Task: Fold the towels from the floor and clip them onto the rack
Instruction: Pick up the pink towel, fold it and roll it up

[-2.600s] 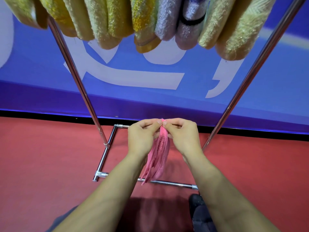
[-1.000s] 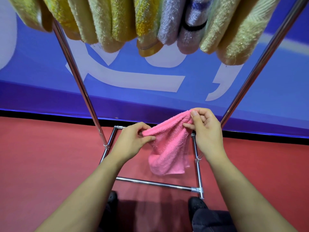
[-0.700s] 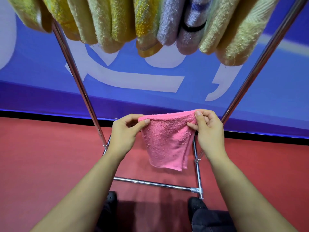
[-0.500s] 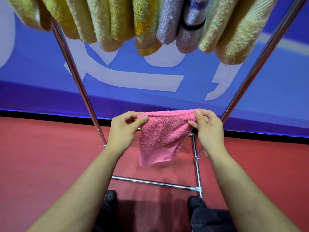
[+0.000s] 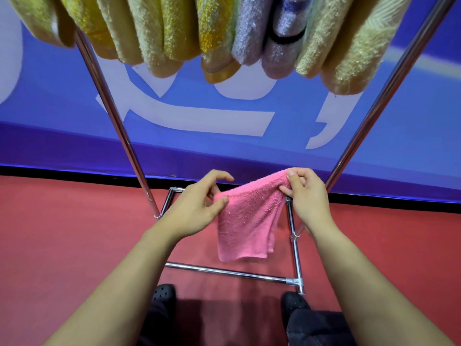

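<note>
The person's forearms are bare, with no sleeves in sight. At six o'clock, black perforated clogs [image 5: 163, 293] show on both feet, beside dark trousers [image 5: 316, 327] over the right leg.

We see a blue banner [image 5: 374, 136] with large white lettering [image 5: 199, 118] behind, meeting the red floor [image 5: 62, 233] along a black strip [image 5: 74, 172]. At the bottom edge, two black perforated clogs [image 5: 163, 293] stand on that floor.
</note>
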